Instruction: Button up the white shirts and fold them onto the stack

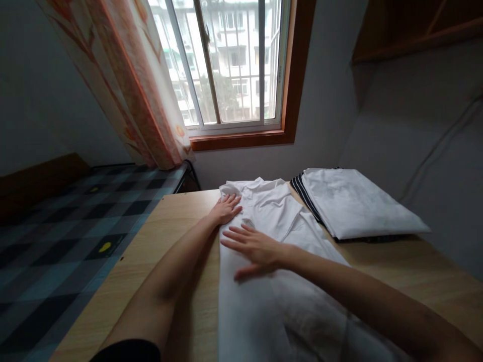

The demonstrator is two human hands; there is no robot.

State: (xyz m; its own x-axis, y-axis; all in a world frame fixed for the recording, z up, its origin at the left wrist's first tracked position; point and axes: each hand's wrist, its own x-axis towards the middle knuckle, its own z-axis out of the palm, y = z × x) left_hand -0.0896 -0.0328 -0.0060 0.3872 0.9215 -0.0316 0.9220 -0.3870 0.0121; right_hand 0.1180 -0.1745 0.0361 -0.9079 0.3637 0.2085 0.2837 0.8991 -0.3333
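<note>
From my remote seat I had the white garment [264, 301] spread on the bench [162, 221], directly in front of me, its near end running out of view at the bottom. I judged the work on it to be partway along. It was laid out lengthwise, and its left edge ran fairly straight; that much looked done. The far end was rumpled, with loose creases across the upper right part, so the smoothing there seemed unfinished, and the piece was not yet compact like the folded white cloth [362, 201], which lay with a striped cloth [309, 198] under it at the right of the bench. Those two I took as finished.

The garment's long axis ran from my side of the bench away toward the window [230, 65], close to straight ahead, with the rumpled end at the bench's far side. I could not tell which end was the collar or hem.

My left hand [226, 208] rested palm down on the left edge near the far end, its fingers a little apart and gripping nothing that I could see. My right hand [260, 251] was nearer me, fingers spread and thumb out, blurred; whether it pressed on the fabric or hung just over it, I could not tell.
</note>
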